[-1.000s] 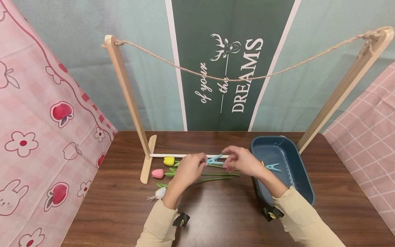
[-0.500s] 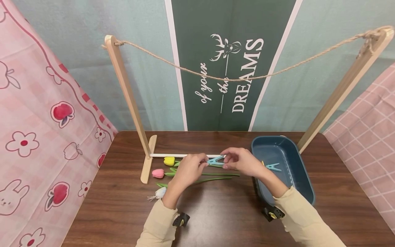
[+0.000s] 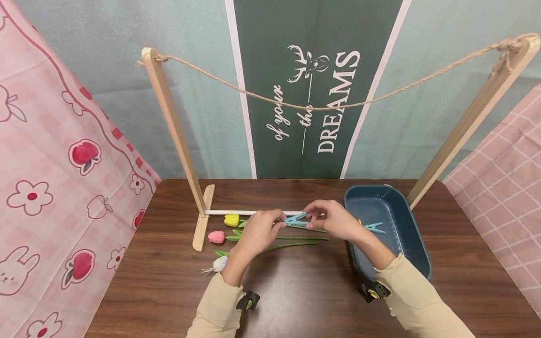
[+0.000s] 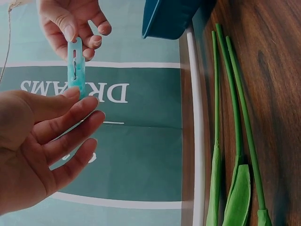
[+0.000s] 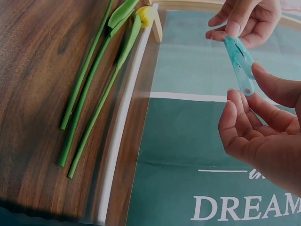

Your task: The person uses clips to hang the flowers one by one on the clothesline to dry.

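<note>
- Got a light-blue clothespin (image 3: pixel 291 220) pinched between both hands, held up off the dark wood table (image 3: pixel 296 291)
- Gripping the narrow end with thumb and fingertips of the left hand (image 3: pixel 261 227)
- Squeezed lightly at the splayed legs by thumb and finger of the right hand (image 3: pixel 334 220)
- Lying below on the table: yellow tulip (image 3: pixel 231 220), pink tulip (image 3: pixel 216 237), pale tulip (image 3: pixel 220 264), green stems side by side
- Running just behind those: white rod (image 3: pixel 230 212)
- Sitting off to the right: blue basin (image 3: pixel 380 206), second clothespin (image 3: pixel 374 228) inside
- Sagging overhead between wooden posts (image 3: pixel 175 126): rope (image 3: pixel 313 109)
</note>
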The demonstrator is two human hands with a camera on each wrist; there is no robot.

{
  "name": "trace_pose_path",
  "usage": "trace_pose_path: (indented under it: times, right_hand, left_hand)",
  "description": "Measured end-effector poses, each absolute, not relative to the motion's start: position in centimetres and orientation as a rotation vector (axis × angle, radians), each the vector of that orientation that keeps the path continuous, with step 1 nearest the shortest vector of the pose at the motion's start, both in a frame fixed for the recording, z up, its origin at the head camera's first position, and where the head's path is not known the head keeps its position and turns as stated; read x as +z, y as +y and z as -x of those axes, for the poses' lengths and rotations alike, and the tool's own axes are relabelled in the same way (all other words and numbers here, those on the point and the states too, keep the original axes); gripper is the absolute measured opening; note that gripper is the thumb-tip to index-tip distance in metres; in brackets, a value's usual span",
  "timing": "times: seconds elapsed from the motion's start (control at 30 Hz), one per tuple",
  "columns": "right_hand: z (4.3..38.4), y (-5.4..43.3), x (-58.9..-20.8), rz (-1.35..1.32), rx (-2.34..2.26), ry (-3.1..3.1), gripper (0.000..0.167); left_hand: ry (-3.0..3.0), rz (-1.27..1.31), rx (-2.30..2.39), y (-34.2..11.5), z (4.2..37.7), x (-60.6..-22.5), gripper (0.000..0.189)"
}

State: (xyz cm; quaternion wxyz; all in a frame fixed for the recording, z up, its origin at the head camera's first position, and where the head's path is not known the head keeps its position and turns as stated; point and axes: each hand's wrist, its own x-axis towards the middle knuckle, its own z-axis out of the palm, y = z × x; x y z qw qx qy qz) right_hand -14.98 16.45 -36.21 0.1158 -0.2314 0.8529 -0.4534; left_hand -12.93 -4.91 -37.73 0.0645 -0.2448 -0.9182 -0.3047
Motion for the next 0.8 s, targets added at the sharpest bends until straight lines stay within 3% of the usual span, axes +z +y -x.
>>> trace_pose_path:
  times: [0.8]
  right_hand:
    - [14.67, 16.48, -35.28, 0.667, -1.288, 2.64, 0.012]
  left_hand:
    - [-2.751, 0.74, -0.962, -5.06, 12.96, -37.39, 0.011]
